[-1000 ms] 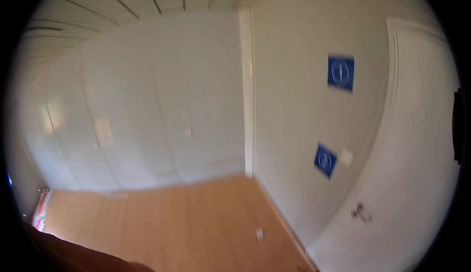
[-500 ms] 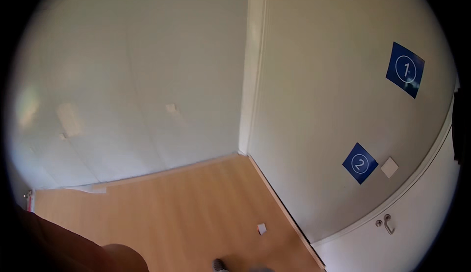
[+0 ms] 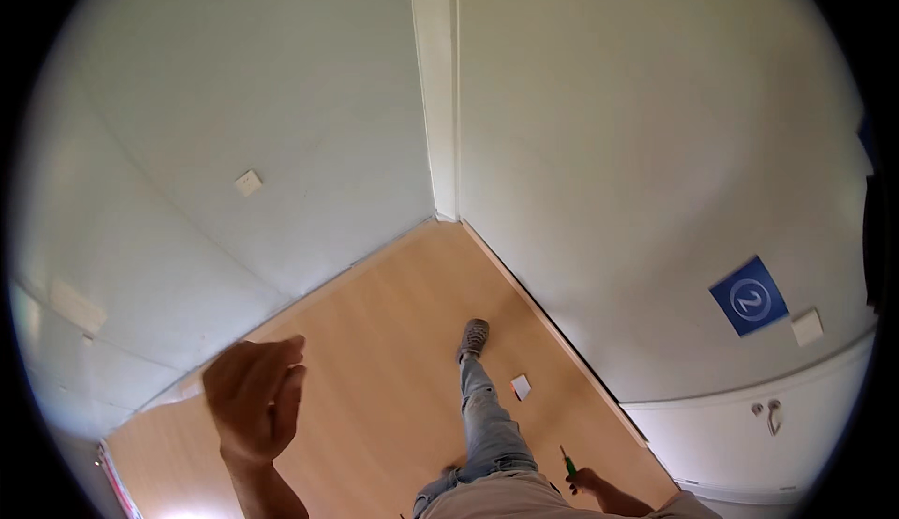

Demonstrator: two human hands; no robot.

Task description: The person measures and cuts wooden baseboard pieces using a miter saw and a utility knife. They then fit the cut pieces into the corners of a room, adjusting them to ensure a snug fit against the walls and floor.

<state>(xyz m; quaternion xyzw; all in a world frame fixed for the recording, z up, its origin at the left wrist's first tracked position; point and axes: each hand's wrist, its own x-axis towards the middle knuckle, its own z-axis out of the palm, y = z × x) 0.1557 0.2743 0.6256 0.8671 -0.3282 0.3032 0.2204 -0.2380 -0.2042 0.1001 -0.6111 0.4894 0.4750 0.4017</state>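
Note:
My left hand (image 3: 253,402) is raised in front of the left wall at the lower left. Its fingers are curled, with the thumb close to the fingertips, and anything between them is too small to make out. Low on the right, my right hand (image 3: 585,482) is wrapped round a screwdriver (image 3: 569,466) with a green handle. The screwdriver's thin shaft points up and away from me, over the wooden floor (image 3: 375,332).
A pale wall with a white plate (image 3: 248,183) meets the right wall at a white corner post (image 3: 438,98). A blue sign (image 3: 750,295) and another plate (image 3: 806,327) are on the right wall, above a white door with a metal handle (image 3: 773,417). A small white box (image 3: 521,387) lies near my shoe (image 3: 475,336).
My view has tilted down and turned right toward my body. My left hand has risen into sight, and my right hand with the screwdriver now shows. My leg has come into view.

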